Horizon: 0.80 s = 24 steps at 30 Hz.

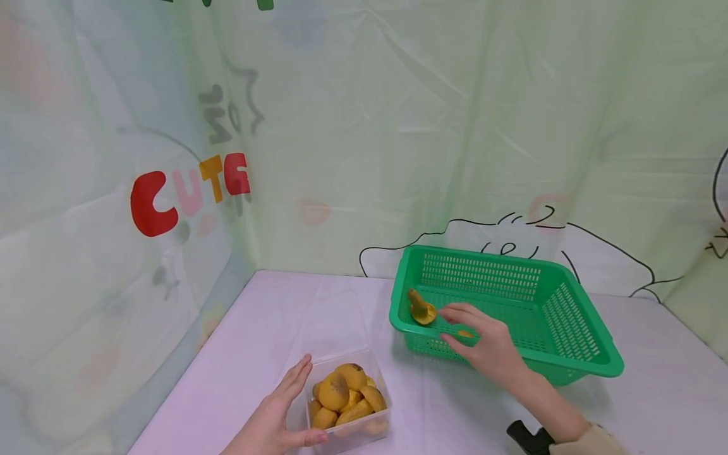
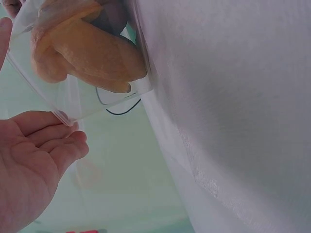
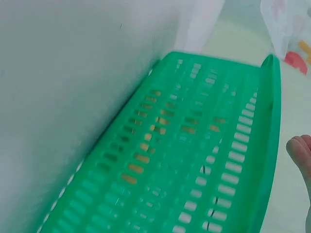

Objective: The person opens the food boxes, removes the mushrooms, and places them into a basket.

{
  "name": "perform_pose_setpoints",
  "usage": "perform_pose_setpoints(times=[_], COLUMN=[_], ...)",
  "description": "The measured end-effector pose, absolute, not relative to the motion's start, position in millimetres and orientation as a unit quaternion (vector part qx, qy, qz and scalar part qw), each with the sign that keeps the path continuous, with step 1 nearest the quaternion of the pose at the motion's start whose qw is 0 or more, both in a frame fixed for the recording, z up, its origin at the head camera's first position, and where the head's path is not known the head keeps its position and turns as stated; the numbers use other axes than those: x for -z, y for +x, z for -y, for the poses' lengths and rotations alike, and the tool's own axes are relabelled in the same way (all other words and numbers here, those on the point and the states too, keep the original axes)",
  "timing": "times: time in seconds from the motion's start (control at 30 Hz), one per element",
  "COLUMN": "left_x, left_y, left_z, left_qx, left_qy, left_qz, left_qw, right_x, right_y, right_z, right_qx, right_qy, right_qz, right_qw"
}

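A clear plastic box stands on the table, filled with several rounded yellow-brown pieces, somewhat mushroom-like in shape. My left hand is at the box's left side, fingers extended and thumb by its near rim. In the left wrist view, fingertips reach the box's edge. Over the near left rim of a green basket is my right hand, thumb and fingers spread apart with nothing visible between them. Just left of its fingertips, a yellow-brown piece lies inside the basket. Another piece shows between thumb and fingers, low behind the rim.
The table has a pale lilac cover. Printed sheets hang behind it and along the left. A black strap or device is at my right wrist. The basket's slotted wall fills much of the right wrist view.
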<state>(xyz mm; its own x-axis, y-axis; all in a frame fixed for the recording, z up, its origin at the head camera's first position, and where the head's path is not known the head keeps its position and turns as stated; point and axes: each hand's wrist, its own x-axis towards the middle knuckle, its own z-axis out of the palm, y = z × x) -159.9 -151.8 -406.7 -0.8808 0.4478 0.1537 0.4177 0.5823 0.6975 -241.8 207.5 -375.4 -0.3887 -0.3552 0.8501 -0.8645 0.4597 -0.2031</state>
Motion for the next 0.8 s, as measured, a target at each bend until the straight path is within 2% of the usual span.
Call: perform_pose_setpoints(times=[0.8], left_x=[406], left_y=[-160], left_z=[152], left_qx=[-0.387], left_qy=[0.244], left_qz=[-0.889], left_qw=[0.022], right_x=[385], right_y=[-221], right_z=[-114], right_qx=[-0.396], right_qy=[0.501], right_qz=[0.727], right_qw=[0.252])
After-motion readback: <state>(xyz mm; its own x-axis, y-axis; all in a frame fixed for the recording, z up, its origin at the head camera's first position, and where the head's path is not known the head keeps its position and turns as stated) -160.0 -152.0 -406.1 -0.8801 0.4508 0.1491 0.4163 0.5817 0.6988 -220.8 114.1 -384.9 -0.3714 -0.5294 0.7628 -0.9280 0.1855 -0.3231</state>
